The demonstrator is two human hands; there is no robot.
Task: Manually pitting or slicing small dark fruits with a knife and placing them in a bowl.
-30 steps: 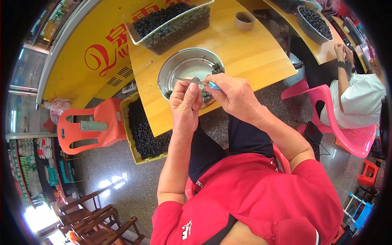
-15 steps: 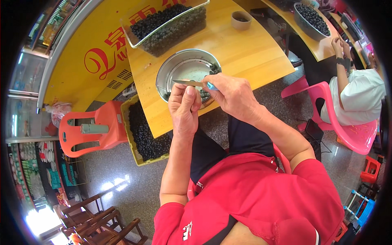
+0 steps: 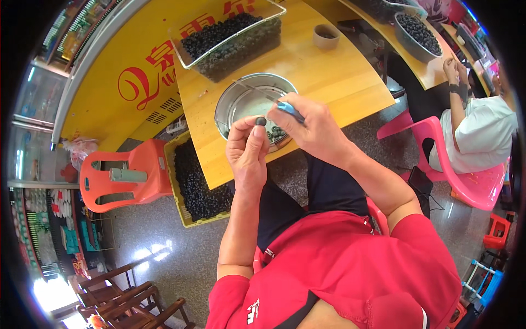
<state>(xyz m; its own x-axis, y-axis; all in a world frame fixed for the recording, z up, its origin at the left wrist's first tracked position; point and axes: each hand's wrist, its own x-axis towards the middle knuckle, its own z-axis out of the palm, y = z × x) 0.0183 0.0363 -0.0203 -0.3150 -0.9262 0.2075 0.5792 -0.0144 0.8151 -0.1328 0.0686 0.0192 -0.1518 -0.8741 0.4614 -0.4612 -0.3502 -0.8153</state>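
Between the thumb and fingers of my left hand [image 3: 249, 151] is pinched a small dark round piece [image 3: 261, 121]. My right hand [image 3: 315, 129] is closed around the blue handle of a knife [image 3: 289, 109], whose thin blade points up and left, apart from the piece. Both hands are over the near edge of a round metal pan [image 3: 218, 107] on the wooden table. Several similar dark pieces [image 3: 277, 133] lie in the pan near my right hand, partly hidden by it.
A clear bin [image 3: 189, 64] of dark pieces and a round cup [image 3: 326, 37] stand farther back on the yellow table [image 3: 350, 82]. A yellow crate [image 3: 189, 222] full of dark pieces sits on the floor at left, beside an orange chair [image 3: 148, 175]. A person [image 3: 482, 129] sits at right.
The knife has swung away from my left fingertips, and its blade now lies over the pan. The dark piece in my left hand now shows plainly.
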